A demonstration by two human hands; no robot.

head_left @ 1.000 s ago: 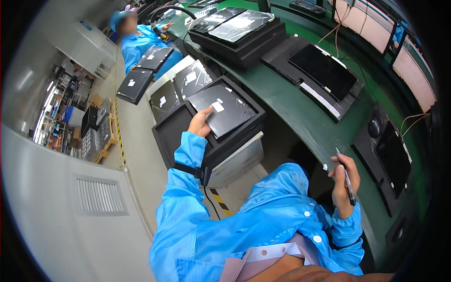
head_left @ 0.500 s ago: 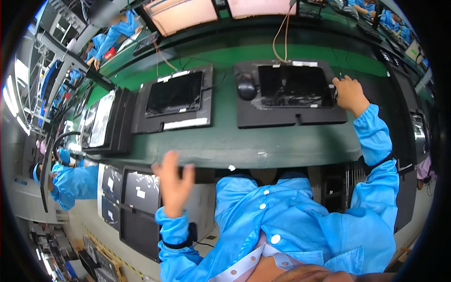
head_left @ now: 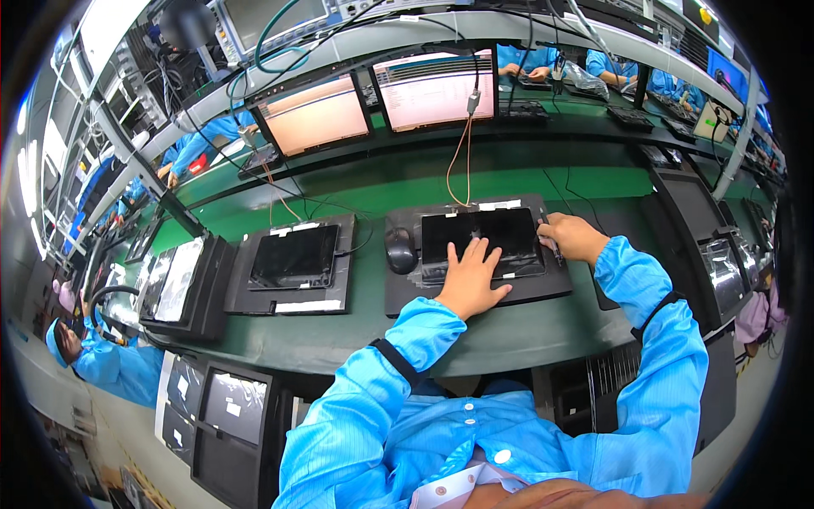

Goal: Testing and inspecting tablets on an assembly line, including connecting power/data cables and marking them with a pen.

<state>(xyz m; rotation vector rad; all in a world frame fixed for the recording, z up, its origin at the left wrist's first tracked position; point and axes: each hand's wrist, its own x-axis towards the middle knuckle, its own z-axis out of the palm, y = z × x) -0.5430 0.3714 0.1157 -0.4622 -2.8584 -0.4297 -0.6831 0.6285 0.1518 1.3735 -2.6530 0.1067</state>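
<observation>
A black tablet-like screen [head_left: 441,233] lies on a dark padded board [head_left: 530,291] in front of me. My left hand [head_left: 471,278] rests across its lower middle, fingers spread, covering part of the glass. At the screen's right edge my right hand [head_left: 575,237] is closed, thumb and fingers pinching a slim dark piece [head_left: 555,251]; whether it is a cable plug or a small tool I cannot tell. A black mouse [head_left: 400,250] sits on the board's left side. A brown cable [head_left: 459,170] hangs down behind the screen.
On the left, another dark screen [head_left: 294,254] lies on its own board, with a cable at its right edge. Beyond it stands a stack of black trays [head_left: 222,276]. Two monitors [head_left: 434,87] stand behind. More trays [head_left: 721,263] are at the right; co-workers sit farther off.
My left hand has come from the lower left, off the bench, onto the screen. My right hand stays at the screen's right edge. The view has tilted up, bringing the monitors in.
</observation>
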